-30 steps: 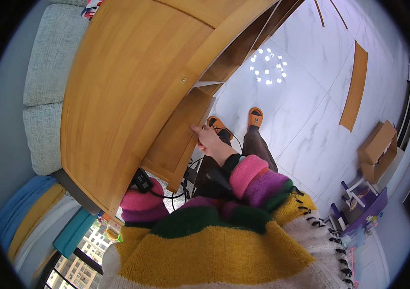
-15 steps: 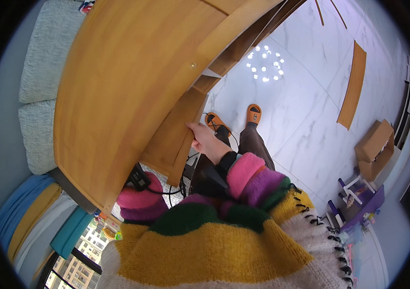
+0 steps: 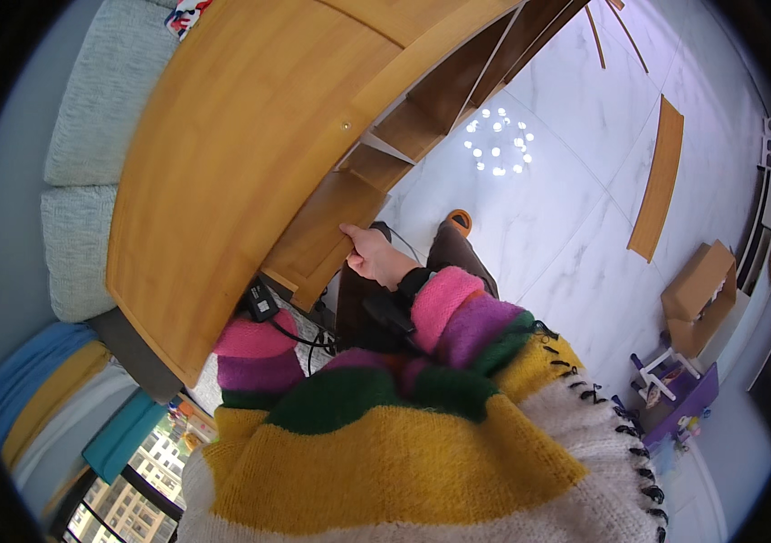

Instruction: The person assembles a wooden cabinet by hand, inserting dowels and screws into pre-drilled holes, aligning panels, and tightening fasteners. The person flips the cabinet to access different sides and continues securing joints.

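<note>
Seen from above, a person in a chunky knitted sweater striped pink, purple, green, mustard and cream stands against a large wooden shelf unit (image 3: 250,172). Its broad panel is smooth, honey-coloured wood with clean straight edges that bend in the wide lens; open compartments show along its far side. The right hand (image 3: 375,256) grips the edge of a lower board, fingers (image 3: 349,233) curled over the wood with the thumb beneath. The left hand is hidden behind the panel and its pink sleeve, so its fingers cannot be told. A black cable (image 3: 299,335) hangs near the unit's corner. Glossy white marble floor (image 3: 566,208) lies open to the right, with a loose wooden plank (image 3: 657,181) and a cardboard box (image 3: 700,294) well apart. A grey textured sofa (image 3: 87,163) sits left.
</note>
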